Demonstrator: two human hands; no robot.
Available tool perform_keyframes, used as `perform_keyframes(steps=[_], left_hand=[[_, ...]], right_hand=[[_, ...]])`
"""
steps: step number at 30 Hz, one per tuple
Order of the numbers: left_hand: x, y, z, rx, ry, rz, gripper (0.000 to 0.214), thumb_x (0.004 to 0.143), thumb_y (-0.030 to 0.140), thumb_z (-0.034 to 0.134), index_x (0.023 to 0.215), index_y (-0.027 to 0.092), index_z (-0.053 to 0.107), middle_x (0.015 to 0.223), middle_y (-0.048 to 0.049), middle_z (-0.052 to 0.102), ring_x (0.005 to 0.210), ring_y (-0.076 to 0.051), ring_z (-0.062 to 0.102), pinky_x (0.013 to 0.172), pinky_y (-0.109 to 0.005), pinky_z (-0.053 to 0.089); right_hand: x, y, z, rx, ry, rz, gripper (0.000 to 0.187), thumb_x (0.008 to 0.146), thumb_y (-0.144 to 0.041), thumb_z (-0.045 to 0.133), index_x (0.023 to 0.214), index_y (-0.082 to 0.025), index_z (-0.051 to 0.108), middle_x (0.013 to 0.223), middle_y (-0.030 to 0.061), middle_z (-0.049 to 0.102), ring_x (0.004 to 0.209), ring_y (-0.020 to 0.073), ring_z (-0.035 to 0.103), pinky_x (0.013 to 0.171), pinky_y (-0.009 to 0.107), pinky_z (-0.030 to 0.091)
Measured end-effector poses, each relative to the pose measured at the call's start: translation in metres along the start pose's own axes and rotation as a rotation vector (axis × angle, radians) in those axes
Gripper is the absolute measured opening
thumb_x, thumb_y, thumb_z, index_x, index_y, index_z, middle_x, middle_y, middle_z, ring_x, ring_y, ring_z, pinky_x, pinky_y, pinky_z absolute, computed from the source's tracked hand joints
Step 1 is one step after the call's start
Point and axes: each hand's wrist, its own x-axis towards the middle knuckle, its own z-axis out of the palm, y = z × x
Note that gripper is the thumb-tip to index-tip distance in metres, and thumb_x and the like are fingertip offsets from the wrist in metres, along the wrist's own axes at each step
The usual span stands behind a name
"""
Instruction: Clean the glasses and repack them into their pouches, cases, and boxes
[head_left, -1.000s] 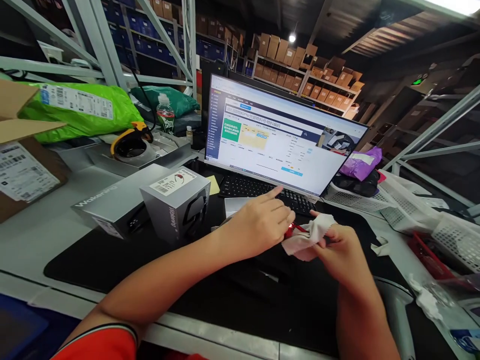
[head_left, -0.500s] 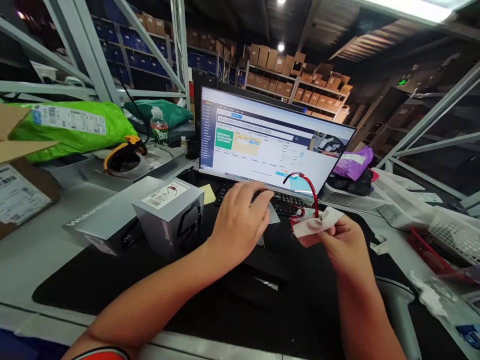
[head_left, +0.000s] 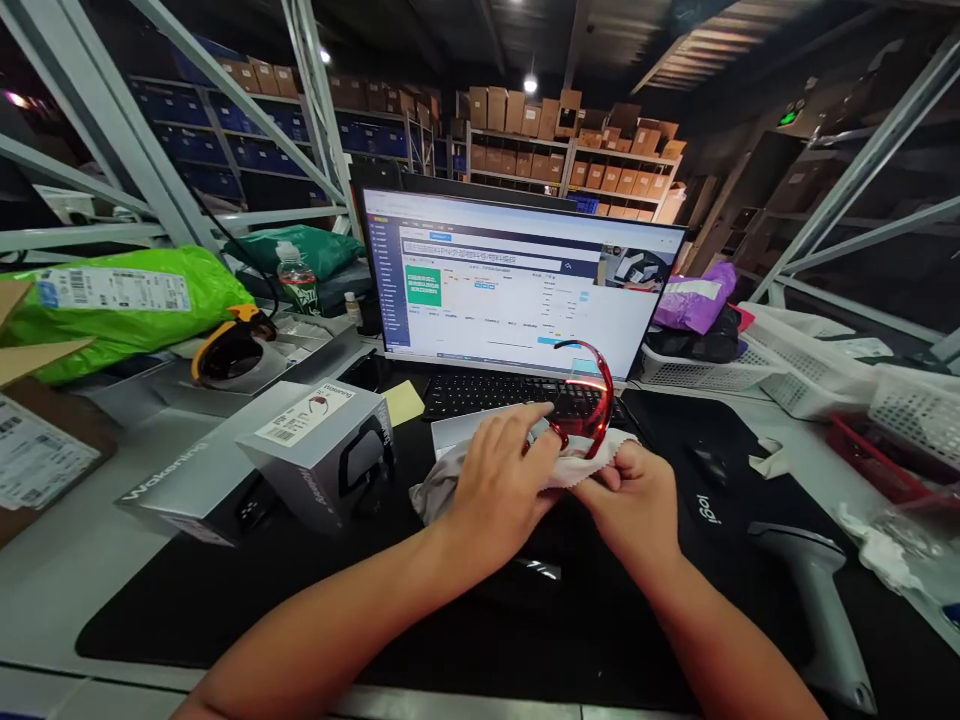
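Note:
A pair of red-framed glasses (head_left: 606,405) stands up between my hands, one curved temple rising in front of the monitor. My right hand (head_left: 637,495) is closed around the lower part of the glasses and a pale cloth with a zigzag edge (head_left: 611,450). Close beside it, my left hand (head_left: 502,480) has its fingers bent against the glasses, with soft grey fabric (head_left: 439,490) gathered beneath it. Its thumb meets the cloth near the lens. The hands hide the lower frame, and whether the grey fabric joins the pale cloth cannot be made out.
Grey product boxes (head_left: 315,455) stand at left, near a yellow note (head_left: 405,402). Behind the hands are a keyboard (head_left: 487,395) and monitor (head_left: 517,290). A barcode scanner (head_left: 814,590) and mouse (head_left: 706,462) lie at right, with white baskets (head_left: 802,370) beyond.
My left hand has come down and right, from open above the keyboard to the glasses, with grey fabric now under it. My right hand has moved left and lower. The camera view has shifted.

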Motion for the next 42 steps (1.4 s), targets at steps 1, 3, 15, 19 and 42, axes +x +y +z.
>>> perform_keyframes(steps=[1,3,15,19,42], left_hand=[[0.001,-0.002,-0.001,-0.044,-0.027,0.005,0.042,0.079,0.013,0.072,0.117,0.018,0.057,0.136,-0.0153,0.055,0.125,-0.031,0.053,0.105,-0.046,0.048],[0.005,-0.003,-0.003,-0.085,-0.091,0.024,0.049,0.077,0.009,0.071,0.122,0.021,0.055,0.143,-0.0141,0.05,0.13,-0.031,0.049,0.108,-0.048,0.047],[0.01,-0.006,-0.004,-0.057,-0.125,0.147,0.046,0.077,0.0,0.062,0.118,0.02,0.055,0.145,-0.0179,0.047,0.134,-0.033,0.046,0.113,-0.059,0.041],[0.009,-0.002,0.001,-0.037,-0.076,0.159,0.036,0.08,0.002,0.06,0.111,0.019,0.06,0.141,-0.0185,0.053,0.129,-0.032,0.052,0.111,-0.058,0.041],[0.003,0.003,0.011,0.092,0.277,0.318,0.006,0.084,0.016,0.067,0.087,0.016,0.062,0.095,-0.0132,0.078,0.095,-0.024,0.075,0.104,-0.044,0.053]], right_hand=[[0.002,0.001,-0.003,0.067,-0.006,0.061,0.04,0.059,-0.011,0.063,0.051,-0.021,0.026,0.046,-0.0087,0.031,0.049,0.0059,0.027,0.046,0.02,0.023],[0.006,0.003,-0.007,0.234,-0.003,0.17,0.042,0.061,-0.012,0.067,0.054,-0.022,0.026,0.05,-0.0079,0.036,0.052,0.007,0.031,0.047,0.02,0.029],[0.028,0.006,-0.024,0.627,0.144,0.333,0.054,0.061,-0.023,0.086,0.057,-0.021,0.032,0.057,-0.006,0.048,0.059,0.0107,0.05,0.059,0.023,0.046],[0.033,0.009,-0.023,0.853,0.203,0.382,0.063,0.057,-0.021,0.088,0.06,-0.022,0.025,0.057,-0.0077,0.044,0.058,0.0093,0.046,0.059,0.021,0.044],[0.023,-0.004,0.004,1.017,0.096,0.464,0.042,0.06,-0.028,0.086,0.061,-0.023,0.044,0.077,-0.0028,0.064,0.079,0.0155,0.062,0.082,0.031,0.053]])
